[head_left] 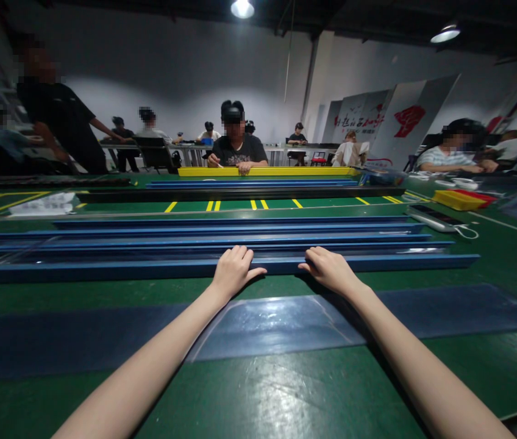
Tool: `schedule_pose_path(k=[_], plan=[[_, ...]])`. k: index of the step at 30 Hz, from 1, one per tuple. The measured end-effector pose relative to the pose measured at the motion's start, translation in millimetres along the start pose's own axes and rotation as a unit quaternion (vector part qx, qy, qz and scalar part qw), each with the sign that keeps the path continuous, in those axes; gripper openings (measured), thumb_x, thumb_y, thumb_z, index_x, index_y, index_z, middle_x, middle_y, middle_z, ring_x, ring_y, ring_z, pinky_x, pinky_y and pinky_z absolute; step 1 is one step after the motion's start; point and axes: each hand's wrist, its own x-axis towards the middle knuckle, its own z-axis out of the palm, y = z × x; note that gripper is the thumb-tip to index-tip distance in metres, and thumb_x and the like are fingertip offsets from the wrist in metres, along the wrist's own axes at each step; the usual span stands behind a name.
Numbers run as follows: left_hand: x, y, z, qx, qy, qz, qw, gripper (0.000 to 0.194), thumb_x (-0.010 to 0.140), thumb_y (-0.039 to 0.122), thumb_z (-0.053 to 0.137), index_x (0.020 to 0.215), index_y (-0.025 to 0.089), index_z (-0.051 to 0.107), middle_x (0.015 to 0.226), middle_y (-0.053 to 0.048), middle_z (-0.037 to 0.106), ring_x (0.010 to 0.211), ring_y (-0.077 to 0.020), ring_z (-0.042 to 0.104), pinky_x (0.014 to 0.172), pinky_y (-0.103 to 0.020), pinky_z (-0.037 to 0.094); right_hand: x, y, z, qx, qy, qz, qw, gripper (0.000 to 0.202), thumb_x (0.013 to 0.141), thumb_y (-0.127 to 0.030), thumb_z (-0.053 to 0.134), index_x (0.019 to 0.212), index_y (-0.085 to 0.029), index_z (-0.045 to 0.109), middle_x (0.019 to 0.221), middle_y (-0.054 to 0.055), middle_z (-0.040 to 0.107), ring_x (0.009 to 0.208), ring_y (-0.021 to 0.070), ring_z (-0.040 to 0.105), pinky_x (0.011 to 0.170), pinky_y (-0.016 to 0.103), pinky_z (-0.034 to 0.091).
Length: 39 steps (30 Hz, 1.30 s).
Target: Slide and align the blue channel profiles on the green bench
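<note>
My left hand point(233, 272) and my right hand point(330, 270) are both curled over the near wall of a long blue plastic channel point(281, 266). Their fingers bend over its top edge, and the thumbs lie along the front side, pointing inward. A short stretch of the channel shows between them. Right behind it lie more long blue channels point(222, 224), side by side and parallel. Under my forearms a long strip of clear plastic film point(270, 320) lies flat across the green table point(267, 390).
Farther back lie a black bar point(249, 194) and a yellow bar point(267, 172), with a person point(239, 149) seated behind. At right are a phone on a white case point(436, 219) and a yellow tray point(457, 200). A white printed packet point(43, 204) lies left.
</note>
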Motion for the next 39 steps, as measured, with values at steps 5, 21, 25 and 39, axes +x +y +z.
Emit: schedule_pose_path(k=[5,21,25,39], plan=[[-1.2,-0.5,-0.2,-0.001,0.004,-0.02,1.0,0.047,0.076,0.06,0.039,0.069,0.015,0.052,0.067,-0.005,0.054,0.066,-0.0174,0.047,0.059,-0.028,0.032,0.0,-0.3,-0.3,-0.002,0.002,0.003,1.0,0.023,0.085,-0.037,0.042,0.078,-0.018,0.051,0.081,0.004,0.058,0.076,0.0153,0.054,0.056,0.023,0.031],[-1.4,0.8,-1.3,-0.001,-0.011,-0.05,0.999,0.049,0.074,0.063,0.04,0.067,0.016,0.052,0.064,-0.005,0.056,0.063,-0.0172,0.049,0.056,-0.027,0.029,-0.1,0.2,0.5,-0.005,0.002,0.001,1.0,0.023,0.085,-0.037,0.041,0.078,-0.018,0.051,0.081,0.004,0.059,0.076,0.0152,0.054,0.057,0.023,0.032],[-1.7,0.5,-0.7,-0.006,-0.007,-0.045,0.999,0.049,0.075,0.062,0.039,0.068,0.016,0.052,0.064,-0.005,0.056,0.064,-0.017,0.05,0.056,-0.027,0.029,0.2,0.4,0.7,-0.005,-0.002,0.002,1.0,0.023,0.085,-0.037,0.042,0.078,-0.018,0.052,0.081,0.005,0.059,0.076,0.015,0.054,0.056,0.023,0.032],[-0.7,0.6,-4.0,-0.004,-0.008,-0.008,1.0,0.042,0.078,0.056,0.04,0.072,0.017,0.053,0.073,-0.006,0.055,0.07,-0.0187,0.047,0.06,-0.029,0.031,0.2,-0.8,-2.1,-0.001,-0.009,0.007,1.0,0.024,0.085,-0.038,0.04,0.079,-0.018,0.052,0.082,0.005,0.059,0.076,0.0152,0.054,0.057,0.023,0.032]])
